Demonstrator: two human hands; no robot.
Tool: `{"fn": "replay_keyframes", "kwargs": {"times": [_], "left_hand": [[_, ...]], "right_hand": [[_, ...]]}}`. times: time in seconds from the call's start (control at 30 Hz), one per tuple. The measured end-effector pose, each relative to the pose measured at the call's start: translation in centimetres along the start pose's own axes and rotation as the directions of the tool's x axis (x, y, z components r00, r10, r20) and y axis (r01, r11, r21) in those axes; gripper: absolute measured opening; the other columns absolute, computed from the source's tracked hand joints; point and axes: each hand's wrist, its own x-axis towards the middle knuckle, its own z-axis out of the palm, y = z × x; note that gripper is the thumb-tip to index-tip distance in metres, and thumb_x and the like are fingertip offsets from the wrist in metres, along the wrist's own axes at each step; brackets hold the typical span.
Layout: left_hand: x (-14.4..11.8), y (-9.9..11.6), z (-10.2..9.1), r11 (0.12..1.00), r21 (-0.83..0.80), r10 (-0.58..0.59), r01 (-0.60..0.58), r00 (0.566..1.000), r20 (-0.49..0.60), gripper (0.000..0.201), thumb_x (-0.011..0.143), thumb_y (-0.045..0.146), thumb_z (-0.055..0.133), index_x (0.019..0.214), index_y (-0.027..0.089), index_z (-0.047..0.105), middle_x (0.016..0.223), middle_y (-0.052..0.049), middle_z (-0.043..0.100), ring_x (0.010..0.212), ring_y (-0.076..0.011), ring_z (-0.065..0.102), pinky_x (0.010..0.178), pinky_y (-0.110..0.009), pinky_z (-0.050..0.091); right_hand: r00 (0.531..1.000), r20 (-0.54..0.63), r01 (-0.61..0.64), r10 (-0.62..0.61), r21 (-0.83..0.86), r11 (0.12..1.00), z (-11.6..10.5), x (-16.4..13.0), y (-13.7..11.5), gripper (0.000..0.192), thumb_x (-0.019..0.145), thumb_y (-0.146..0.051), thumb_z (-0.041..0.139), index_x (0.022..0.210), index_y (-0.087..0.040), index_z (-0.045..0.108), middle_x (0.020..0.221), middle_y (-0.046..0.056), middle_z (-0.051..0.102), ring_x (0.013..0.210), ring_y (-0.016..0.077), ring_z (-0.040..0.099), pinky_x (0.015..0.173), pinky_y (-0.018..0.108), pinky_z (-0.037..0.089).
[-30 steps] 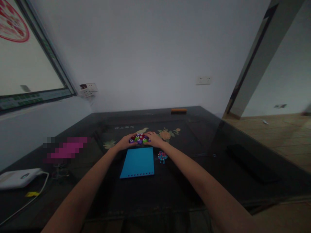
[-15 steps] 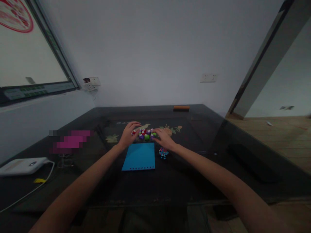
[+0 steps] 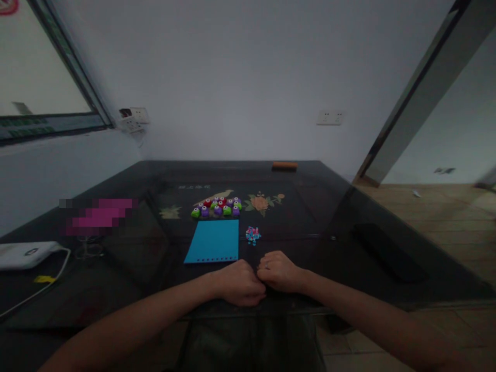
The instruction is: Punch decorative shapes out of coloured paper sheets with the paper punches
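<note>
My left hand (image 3: 241,283) is curled into a fist near the front edge of the dark table. Beside it, and close to touching it, my right hand (image 3: 279,272) is also a closed fist, with a ring on one finger. Nothing sticks out of either hand. Just beyond them lies a blue sheet of paper (image 3: 214,240), its row of punched holes toward me. A little pile of small blue and pink pieces (image 3: 253,234) sits right of the sheet. Farther back, several red, green and purple toys with eye-like spots (image 3: 217,205) stand grouped together.
A brown bar-shaped object (image 3: 284,166) lies at the table's far edge. To the right is a long black object (image 3: 387,253). At left are a white device with a cable (image 3: 29,255), a yellow tag (image 3: 44,279) and a blurred pink item (image 3: 103,213).
Both hands have left the colourful toys and come back toward me to the table's front edge, closing into fists. The toys stay grouped behind the blue sheet. The camera view has shifted slightly.
</note>
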Motion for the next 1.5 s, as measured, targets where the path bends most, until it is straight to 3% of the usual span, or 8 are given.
{"fn": "replay_keyframes", "kwargs": {"times": [0.53, 1.5], "left_hand": [[0.0, -0.2, 0.2, 0.998, 0.037, -0.052, 0.052, 0.999, -0.01, 0.024, 0.082, 0.028, 0.047, 0.059, 0.02, 0.054, 0.049, 0.001, 0.059, 0.044, -0.0114, 0.054, 0.041, -0.026, 0.028], [-0.1, -0.2, 0.3, 0.999, 0.038, -0.039, 0.039, 0.999, 0.003, 0.024, 0.083, 0.028, 0.046, 0.062, 0.02, 0.055, 0.05, 0.001, 0.06, 0.045, -0.0114, 0.053, 0.043, -0.027, 0.027]], "right_hand": [[0.989, 0.095, -0.117, 0.114, 0.027, 0.993, -0.1, 0.3, -0.5, 0.017, 0.078, -0.016, 0.048, 0.063, -0.018, 0.056, 0.061, 0.001, 0.062, 0.057, 0.0127, 0.053, 0.054, 0.027, 0.03], [0.991, 0.104, -0.094, 0.084, 0.096, 0.991, -0.7, 0.3, -0.7, 0.017, 0.076, -0.014, 0.048, 0.06, -0.018, 0.054, 0.058, 0.001, 0.06, 0.055, 0.0122, 0.052, 0.053, 0.026, 0.029]]}}
